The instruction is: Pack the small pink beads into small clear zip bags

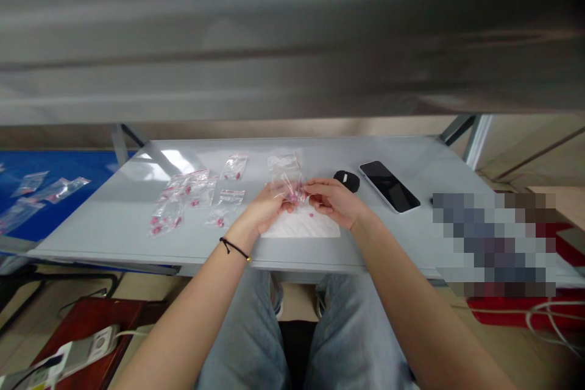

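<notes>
Clear zip bag (286,178) held upright at centre frame, between left grip (262,210) and right grip (331,202). Left grip is pressed together on the bag's lower part; right grip curls in at its edge, but whether it pinches the plastic cannot be told. Small pink pieces (290,197) gather low in the bag, and at least one loose piece (311,215) lies on a white sheet (301,228) beneath the hands. Risk: a slackened pinch or an unsealed mouth could spill pieces, which might roll across the smooth grey counter (393,237) and over its edge. Further small bags (180,201), each containing pink pieces, lie in a loose group left of the hands. More bags (30,183) rest on a blue surface (59,164) at upper left. Black smartphone (389,186) lies right of the hands.
</notes>
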Tool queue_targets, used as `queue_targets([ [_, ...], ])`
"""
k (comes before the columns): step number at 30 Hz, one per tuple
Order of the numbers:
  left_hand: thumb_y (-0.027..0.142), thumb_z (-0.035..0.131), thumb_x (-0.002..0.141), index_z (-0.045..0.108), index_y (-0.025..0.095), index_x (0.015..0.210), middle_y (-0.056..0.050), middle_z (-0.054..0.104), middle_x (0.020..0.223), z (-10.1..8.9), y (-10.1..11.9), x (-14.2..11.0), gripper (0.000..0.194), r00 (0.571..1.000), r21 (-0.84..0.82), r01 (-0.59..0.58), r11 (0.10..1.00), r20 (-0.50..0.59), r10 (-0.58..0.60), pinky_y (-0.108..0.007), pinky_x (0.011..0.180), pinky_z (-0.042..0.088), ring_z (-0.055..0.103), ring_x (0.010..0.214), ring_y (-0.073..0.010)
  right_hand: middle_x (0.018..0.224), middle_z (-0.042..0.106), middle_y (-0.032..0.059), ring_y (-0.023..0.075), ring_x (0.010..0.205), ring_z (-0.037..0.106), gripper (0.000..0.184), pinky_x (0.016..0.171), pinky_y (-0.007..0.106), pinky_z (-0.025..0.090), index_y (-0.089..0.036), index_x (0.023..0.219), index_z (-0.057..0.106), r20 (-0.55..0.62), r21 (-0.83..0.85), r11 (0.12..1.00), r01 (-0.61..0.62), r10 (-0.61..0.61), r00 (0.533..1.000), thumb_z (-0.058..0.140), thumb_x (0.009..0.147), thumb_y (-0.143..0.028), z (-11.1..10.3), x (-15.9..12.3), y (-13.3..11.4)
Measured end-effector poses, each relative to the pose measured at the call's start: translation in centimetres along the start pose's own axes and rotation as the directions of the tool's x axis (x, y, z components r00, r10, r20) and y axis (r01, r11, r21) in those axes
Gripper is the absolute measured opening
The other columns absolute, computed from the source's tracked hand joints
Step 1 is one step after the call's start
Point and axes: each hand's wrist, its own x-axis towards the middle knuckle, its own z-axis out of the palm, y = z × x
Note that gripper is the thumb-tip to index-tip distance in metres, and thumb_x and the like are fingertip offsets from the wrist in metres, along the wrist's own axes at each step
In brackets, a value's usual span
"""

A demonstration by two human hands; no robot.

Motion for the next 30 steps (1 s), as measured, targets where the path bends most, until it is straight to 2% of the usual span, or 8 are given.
queue_targets([
  [6, 0.030, 0.079, 0.079, 0.072, 0.013, 0.085, -0.003, 0.066, 0.073, -0.5, -0.1, 0.3, 0.020, 0.992, -0.053, 0.098, 0.994, -0.074, -0.101, -0.016, 0.048, 0.038, 0.054, 0.056, -0.0065, 0.071, 0.060, 0.0003, 0.0069, 0.052, 0.041, 0.019, 0.038, 0.021, 0.016, -0.018, 0.073, 0.067, -0.037, -0.119, 0.990, -0.074, 0.070, 0.997, 0.080, 0.066, -0.029, 0.5, 0.5, -0.1],
  [10, 0.028, 0.080, 0.077, 0.069, 0.014, 0.081, 0.000, 0.063, 0.069, -0.5, -0.2, 0.3, 0.018, 0.989, 0.011, 0.084, 0.996, -0.120, -0.082, -0.015, 0.050, 0.039, 0.055, 0.058, -0.0070, 0.063, 0.055, -0.0009, 0.0077, 0.051, 0.042, 0.012, 0.038, 0.020, 0.018, -0.018, 0.068, 0.065, -0.063, -0.184, 0.977, -0.108, 0.098, 0.993, 0.075, 0.068, -0.025, 0.7, 1.0, 0.2],
  [14, 0.028, 0.080, 0.075, 0.069, 0.014, 0.077, -0.001, 0.063, 0.063, 0.0, 0.0, 0.3, 0.018, 0.983, 0.076, 0.123, 0.990, -0.150, -0.111, -0.018, 0.049, 0.040, 0.057, 0.058, -0.0108, 0.059, 0.055, -0.0012, 0.0076, 0.050, 0.042, 0.009, 0.038, 0.020, 0.020, -0.018, 0.066, 0.064, -0.076, -0.230, 0.966, -0.118, 0.103, 0.992, 0.072, 0.068, -0.022, 0.8, 1.2, 0.5],
  [18, 0.027, 0.079, 0.075, 0.069, 0.014, 0.075, -0.001, 0.061, 0.060, 0.0, 0.3, 0.3, 0.016, 0.978, 0.059, 0.167, 0.984, -0.134, -0.158, -0.018, 0.046, 0.037, 0.057, 0.056, -0.0103, 0.059, 0.055, -0.0015, 0.0071, 0.048, 0.040, 0.011, 0.038, 0.021, 0.019, -0.018, 0.069, 0.063, -0.078, -0.253, 0.959, -0.130, 0.114, 0.990, 0.073, 0.069, -0.024, 0.8, 1.1, 0.4],
  [24, 0.022, 0.075, 0.079, 0.068, 0.012, 0.080, 0.000, 0.060, 0.065, -0.8, 0.9, 0.1, 0.012, 0.966, -0.092, 0.239, 0.967, -0.080, -0.246, -0.013, 0.042, 0.037, 0.050, 0.048, -0.0046, 0.065, 0.055, -0.0011, 0.0066, 0.050, 0.041, 0.014, 0.039, 0.019, 0.017, -0.017, 0.076, 0.066, -0.026, -0.260, 0.960, -0.104, 0.101, 0.995, 0.074, 0.071, -0.028, 0.8, 0.6, 0.0],
  [27, 0.021, 0.069, 0.083, 0.066, 0.011, 0.078, -0.001, 0.058, 0.063, -1.2, 0.8, 0.3, 0.012, 0.948, -0.129, 0.305, 0.944, -0.053, -0.313, -0.013, 0.035, 0.031, 0.045, 0.043, -0.0036, 0.066, 0.055, -0.0012, 0.0067, 0.051, 0.042, 0.015, 0.040, 0.019, 0.017, -0.017, 0.075, 0.064, 0.010, -0.247, 0.965, -0.084, 0.089, 0.996, 0.075, 0.071, -0.027, 1.0, 0.3, -0.3],
  [30, 0.018, 0.064, 0.084, 0.065, 0.010, 0.078, 0.000, 0.054, 0.061, -1.7, 0.6, 0.7, 0.010, 0.945, -0.159, 0.324, 0.933, 0.013, -0.326, -0.012, 0.032, 0.023, 0.039, 0.040, -0.0021, 0.065, 0.055, -0.0009, 0.0068, 0.050, 0.040, 0.017, 0.040, 0.020, 0.017, -0.017, 0.073, 0.064, -0.003, -0.226, 0.970, -0.095, 0.097, 0.995, 0.076, 0.070, -0.028, 1.1, 0.2, -0.5],
])
